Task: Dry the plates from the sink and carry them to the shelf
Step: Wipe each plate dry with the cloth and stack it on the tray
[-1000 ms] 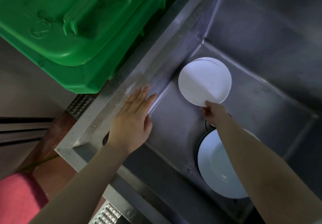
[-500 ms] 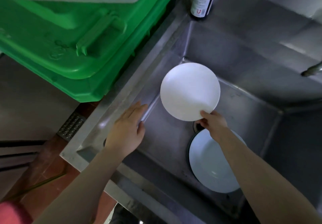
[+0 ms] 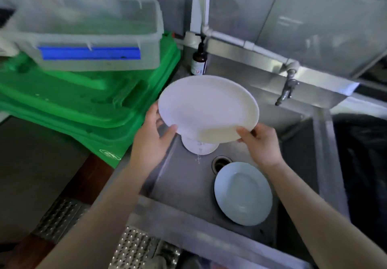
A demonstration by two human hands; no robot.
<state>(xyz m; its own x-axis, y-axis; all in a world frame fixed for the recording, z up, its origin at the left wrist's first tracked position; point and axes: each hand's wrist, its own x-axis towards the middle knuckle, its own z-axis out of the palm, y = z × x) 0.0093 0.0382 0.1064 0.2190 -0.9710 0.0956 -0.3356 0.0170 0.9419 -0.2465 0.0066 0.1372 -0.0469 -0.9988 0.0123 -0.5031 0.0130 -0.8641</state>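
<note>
Both hands' grip on one white plate [image 3: 207, 107]; two plates in sink [image 3: 188, 185]

White plate [image 3: 207, 107] held tilted above sink [image 3: 293, 149]; pale-blue plate [image 3: 243, 193] inside.

Dim, cool light falls from above and behind the sink [image 3: 230, 245], glancing off its back ledge while its basin stays shadowy. Motion blur smears everything left of and above the sink, and wide-angle distortion bends its edges.

One camera on the person's head looks forward and steeply down, close over the sink [image 3: 240, 147], both forearms reaching in from below.
</note>
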